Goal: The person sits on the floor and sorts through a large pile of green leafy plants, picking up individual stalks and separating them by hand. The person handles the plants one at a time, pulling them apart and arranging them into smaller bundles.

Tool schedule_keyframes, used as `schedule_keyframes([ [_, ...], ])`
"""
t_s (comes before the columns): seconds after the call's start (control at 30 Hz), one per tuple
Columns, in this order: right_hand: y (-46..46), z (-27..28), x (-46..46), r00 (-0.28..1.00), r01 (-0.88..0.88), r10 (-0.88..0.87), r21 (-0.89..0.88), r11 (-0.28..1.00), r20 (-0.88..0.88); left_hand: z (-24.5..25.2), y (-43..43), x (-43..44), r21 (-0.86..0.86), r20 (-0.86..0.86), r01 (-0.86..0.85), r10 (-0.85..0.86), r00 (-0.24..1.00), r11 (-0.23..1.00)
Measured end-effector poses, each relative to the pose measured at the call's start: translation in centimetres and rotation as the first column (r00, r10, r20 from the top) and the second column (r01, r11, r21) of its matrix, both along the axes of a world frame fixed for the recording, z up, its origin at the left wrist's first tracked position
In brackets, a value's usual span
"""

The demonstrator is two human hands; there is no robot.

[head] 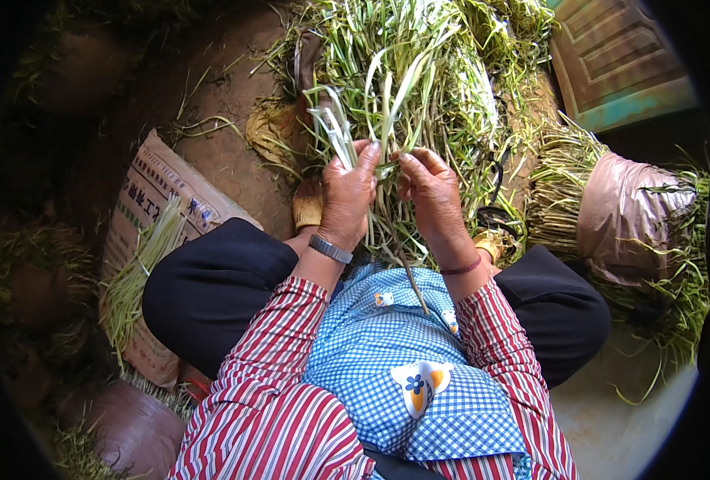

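My left hand (349,195) grips a small bunch of pale peeled stalks (335,129), which stick up past the fingers. Close beside it, my right hand (432,195) pinches a green leafy stalk (386,169) between thumb and forefinger. A thin brown stem (414,282) hangs below the hands and reaches over the blue checked apron (415,348). Beyond the hands lies a large heap of long-leaved green stalks (415,72). Where the stalks cross between my fingers, I cannot tell which belongs to which hand.
Left of my knee, trimmed pale stalks (142,270) lie on a printed woven sack (133,222). At right stands a bundle of stalks (556,192) wrapped in pinkish plastic (625,216). A panelled wooden door (619,60) is at upper right; a wrapped bundle (130,423) sits lower left.
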State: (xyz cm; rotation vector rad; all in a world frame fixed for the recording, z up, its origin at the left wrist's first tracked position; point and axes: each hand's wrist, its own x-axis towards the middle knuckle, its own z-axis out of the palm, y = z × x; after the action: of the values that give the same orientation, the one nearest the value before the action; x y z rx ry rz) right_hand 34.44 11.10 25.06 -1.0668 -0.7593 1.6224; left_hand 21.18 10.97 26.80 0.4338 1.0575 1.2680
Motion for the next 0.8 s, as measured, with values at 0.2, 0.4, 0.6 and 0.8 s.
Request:
schedule_keyframes([
  [0.2, -0.8, 1.5, -0.1, 0.978, -0.11, 0.104, -0.021, 0.994, -0.182, -0.5, 0.6, -1.0, -0.009, 0.121, -0.077, 0.077, 0.99, 0.997],
  [0.4, -2.6, 1.0, 1.1, 0.954, -0.295, 0.298, 0.068, 0.953, -0.033, -1.0, 1.2, -2.0, 0.05, 0.077, -0.086, 0.082, 0.994, 0.995],
  [0.6, -7.4, -2.3, 3.2, 0.78, -0.581, 0.59, -0.107, 0.807, 0.208, -0.1, 2.3, -3.7, 0.105, 0.041, -0.175, 0.171, 0.984, 0.979],
  [0.8, -7.9, -3.6, 5.2, 0.307, -0.68, 0.463, -0.148, 0.718, 0.832, 0.0, 1.7, -2.6, 0.082, 0.04, -0.11, 0.107, 0.994, 0.991],
])
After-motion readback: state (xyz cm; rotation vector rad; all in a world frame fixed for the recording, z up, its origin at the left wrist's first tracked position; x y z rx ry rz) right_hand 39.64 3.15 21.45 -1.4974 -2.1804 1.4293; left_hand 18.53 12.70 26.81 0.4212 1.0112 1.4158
